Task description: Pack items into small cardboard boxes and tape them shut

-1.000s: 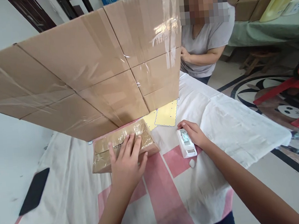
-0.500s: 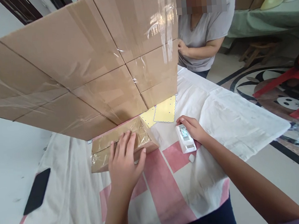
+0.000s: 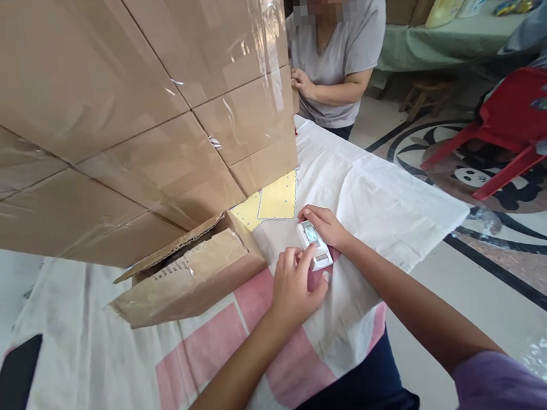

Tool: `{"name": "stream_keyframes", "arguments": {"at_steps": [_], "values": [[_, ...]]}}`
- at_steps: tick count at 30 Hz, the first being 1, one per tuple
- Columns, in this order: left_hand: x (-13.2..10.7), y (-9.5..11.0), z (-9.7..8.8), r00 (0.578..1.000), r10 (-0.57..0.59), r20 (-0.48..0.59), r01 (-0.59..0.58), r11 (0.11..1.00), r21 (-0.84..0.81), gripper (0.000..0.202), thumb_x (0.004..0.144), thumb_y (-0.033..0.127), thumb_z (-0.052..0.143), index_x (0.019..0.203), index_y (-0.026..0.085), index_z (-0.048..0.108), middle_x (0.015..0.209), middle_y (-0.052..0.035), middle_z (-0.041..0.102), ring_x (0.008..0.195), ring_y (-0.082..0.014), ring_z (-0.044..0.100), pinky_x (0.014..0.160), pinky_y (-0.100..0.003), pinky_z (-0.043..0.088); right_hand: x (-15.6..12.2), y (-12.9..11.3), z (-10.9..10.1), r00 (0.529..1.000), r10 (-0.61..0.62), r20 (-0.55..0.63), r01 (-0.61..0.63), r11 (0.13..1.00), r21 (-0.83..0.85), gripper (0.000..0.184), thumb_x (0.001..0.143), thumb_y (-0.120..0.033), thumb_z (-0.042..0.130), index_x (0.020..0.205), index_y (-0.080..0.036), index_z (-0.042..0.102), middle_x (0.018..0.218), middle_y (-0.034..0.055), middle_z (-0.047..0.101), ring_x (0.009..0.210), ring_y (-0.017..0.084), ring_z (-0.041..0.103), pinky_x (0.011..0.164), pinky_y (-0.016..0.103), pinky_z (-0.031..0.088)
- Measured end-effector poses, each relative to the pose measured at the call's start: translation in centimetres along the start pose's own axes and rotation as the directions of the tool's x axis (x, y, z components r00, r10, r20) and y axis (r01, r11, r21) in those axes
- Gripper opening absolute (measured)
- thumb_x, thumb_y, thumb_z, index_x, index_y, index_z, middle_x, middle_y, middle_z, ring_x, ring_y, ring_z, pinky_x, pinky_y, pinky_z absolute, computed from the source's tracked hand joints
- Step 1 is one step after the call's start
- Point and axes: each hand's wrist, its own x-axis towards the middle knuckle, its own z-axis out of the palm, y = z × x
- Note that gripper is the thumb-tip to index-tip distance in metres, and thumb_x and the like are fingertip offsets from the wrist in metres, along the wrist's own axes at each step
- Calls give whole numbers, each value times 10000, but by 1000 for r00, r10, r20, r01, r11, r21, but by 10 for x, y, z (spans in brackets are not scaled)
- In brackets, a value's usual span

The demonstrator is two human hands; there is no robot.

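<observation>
My right hand (image 3: 325,226) grips a small white device with a screen (image 3: 315,247) by its far end and right side. The device lies on or just above the cloth. My left hand (image 3: 295,288) is at its near left side, index finger touching the device and thumb spread apart from it. A tiny white piece (image 3: 326,276) shows by the left thumb, partly hidden. To the left a brown cardboard box (image 3: 199,286) lies with its top flaps partly raised; neither hand touches it.
A tall stack of taped cartons (image 3: 152,113) stands behind the box. Yellow dotted sheets (image 3: 277,195) lie at its foot. A black phone-like slab (image 3: 13,383) is at far left. A person (image 3: 333,61) stands behind the stack; a red chair (image 3: 522,116) is at right.
My left hand has left the cardboard box and moved right to the white device. The box's flaps have risen. My right hand stays at the device; the view has shifted right.
</observation>
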Motion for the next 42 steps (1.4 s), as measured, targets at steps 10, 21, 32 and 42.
{"name": "stream_keyframes", "arguments": {"at_steps": [10, 21, 32, 42], "values": [[-1, -3, -1, 993, -115, -28, 105, 964, -244, 366, 854, 241, 632, 1220, 238, 645, 1026, -76, 570, 1014, -249, 549, 907, -398, 466, 1, 1, -1, 1000, -27, 2, 27, 1000, -2, 383, 1008, -483, 409, 862, -216, 642, 828, 19, 671, 777, 192, 606, 730, 308, 455], [23, 2, -28, 642, -437, 630, 724, 76, -685, 471, 757, 345, 773, 1176, 138, 717, 538, 98, 344, 482, -50, 285, 462, -182, 207, 2, 1, -2, 1000, -17, 23, 18, 999, -34, 397, 1009, -498, 393, 864, -217, 633, 825, 18, 666, 778, 192, 604, 736, 310, 453], [30, 3, -45, 495, -279, 823, 794, -239, -559, 376, 885, 305, 655, 1235, 166, 642, 622, 79, 451, 404, -9, 236, 387, -143, 221, 2, 4, 0, 1000, -24, 18, 24, 1000, 2, 376, 1020, -456, 398, 876, -198, 631, 822, 14, 656, 757, 173, 590, 714, 290, 441], [40, -6, -36, 512, -214, 832, 804, -224, -551, 356, 819, 313, 728, 1127, 138, 696, 566, 87, 445, 364, 5, 184, 355, -164, 65, 2, 2, -1, 999, -26, 41, 26, 1000, -10, 401, 1021, -454, 404, 866, -191, 664, 840, 24, 685, 779, 175, 606, 733, 286, 449]]}}
